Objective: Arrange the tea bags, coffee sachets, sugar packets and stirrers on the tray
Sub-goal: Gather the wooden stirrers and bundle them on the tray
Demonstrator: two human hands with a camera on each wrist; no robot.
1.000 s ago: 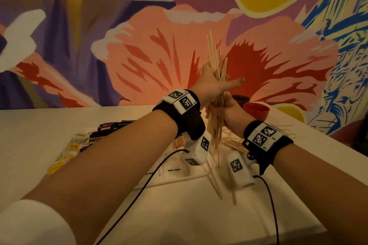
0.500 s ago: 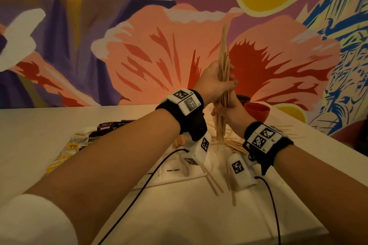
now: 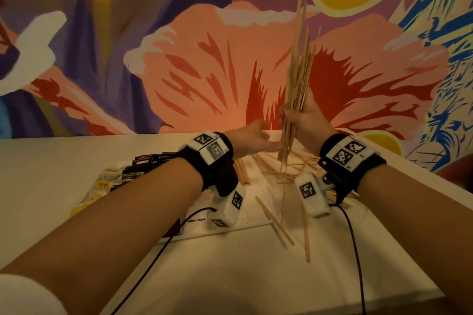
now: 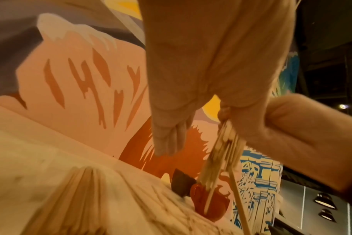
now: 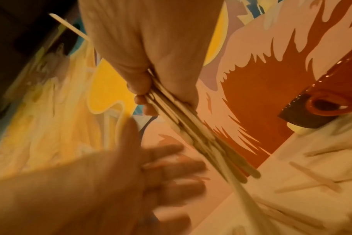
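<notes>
right hand (image 3: 303, 114) gripping upright stirrers (image 3: 298, 69)

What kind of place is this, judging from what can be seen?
Probably a cafe or hotel refreshment corner, though I cannot be sure: a large painted mural behind a white-covered table, with Kopiko sachets and wooden stirrers.

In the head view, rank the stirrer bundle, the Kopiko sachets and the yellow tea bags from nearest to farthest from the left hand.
1. Stirrer bundle, just right of the left hand.
2. Kopiko sachets, to its left.
3. Yellow tea bags, farther left, nearer the camera.
</notes>
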